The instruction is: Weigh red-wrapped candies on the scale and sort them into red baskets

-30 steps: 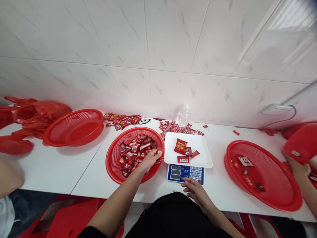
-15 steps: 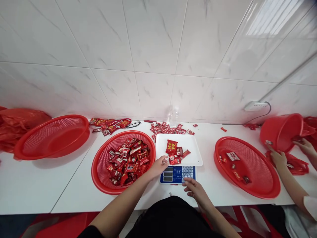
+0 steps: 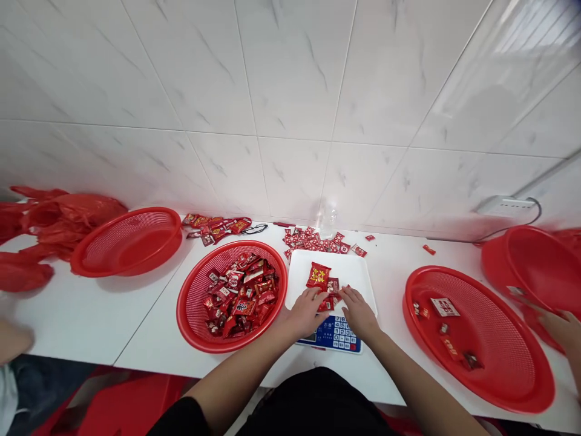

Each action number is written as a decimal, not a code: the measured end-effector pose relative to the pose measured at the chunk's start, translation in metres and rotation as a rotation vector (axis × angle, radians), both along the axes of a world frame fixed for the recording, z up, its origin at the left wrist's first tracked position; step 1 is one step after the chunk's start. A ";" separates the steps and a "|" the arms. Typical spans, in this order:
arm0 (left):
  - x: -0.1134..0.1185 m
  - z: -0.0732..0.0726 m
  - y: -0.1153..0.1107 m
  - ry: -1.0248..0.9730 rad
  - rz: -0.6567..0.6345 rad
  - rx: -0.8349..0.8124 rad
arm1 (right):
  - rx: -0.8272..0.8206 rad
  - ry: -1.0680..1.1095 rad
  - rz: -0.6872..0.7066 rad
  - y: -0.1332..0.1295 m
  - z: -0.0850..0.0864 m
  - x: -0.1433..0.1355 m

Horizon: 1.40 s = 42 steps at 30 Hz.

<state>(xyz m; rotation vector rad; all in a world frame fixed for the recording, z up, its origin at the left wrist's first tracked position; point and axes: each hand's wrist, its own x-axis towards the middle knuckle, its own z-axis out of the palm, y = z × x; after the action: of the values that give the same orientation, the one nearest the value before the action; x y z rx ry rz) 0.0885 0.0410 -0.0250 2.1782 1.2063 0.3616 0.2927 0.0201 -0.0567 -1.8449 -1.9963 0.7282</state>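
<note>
Red packets (image 3: 318,276) lie in a small cluster on the white tray (image 3: 356,266) of a scale whose blue keypad panel (image 3: 336,336) shows at the tray's 6 o'clock edge; the largest, with yellow characters, sits toward 11 o'clock of the cluster. The left hand (image 3: 307,312) reaches over the tray's 7 o'clock edge, thumb and fingers parted about the packets; whether it grips one I cannot tell. The right hand (image 3: 358,310), at 5 o'clock, is open with fingers extended, their tips beside the cluster. From the tray, a basket (image 3: 182,309) heaped with wrapped pieces stands just beside it at 9 o'clock, small packets (image 3: 313,240) are scattered around 12 o'clock by a clear bottle (image 3: 328,219), and another basket (image 3: 503,339) with a few pieces stands between 3 and 4 o'clock. Beyond that, another person's hand (image 3: 556,324) is near a red tub (image 3: 497,257).
</note>
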 end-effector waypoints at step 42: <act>0.048 -0.019 -0.016 0.358 -0.026 0.169 | -0.180 0.596 -0.122 -0.039 -0.003 0.041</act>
<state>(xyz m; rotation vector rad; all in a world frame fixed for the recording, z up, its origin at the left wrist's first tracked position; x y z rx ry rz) 0.1362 0.0252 -0.0441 2.4767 1.3762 0.0636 0.3337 -0.0193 -0.0599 -1.5689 -1.4623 1.2744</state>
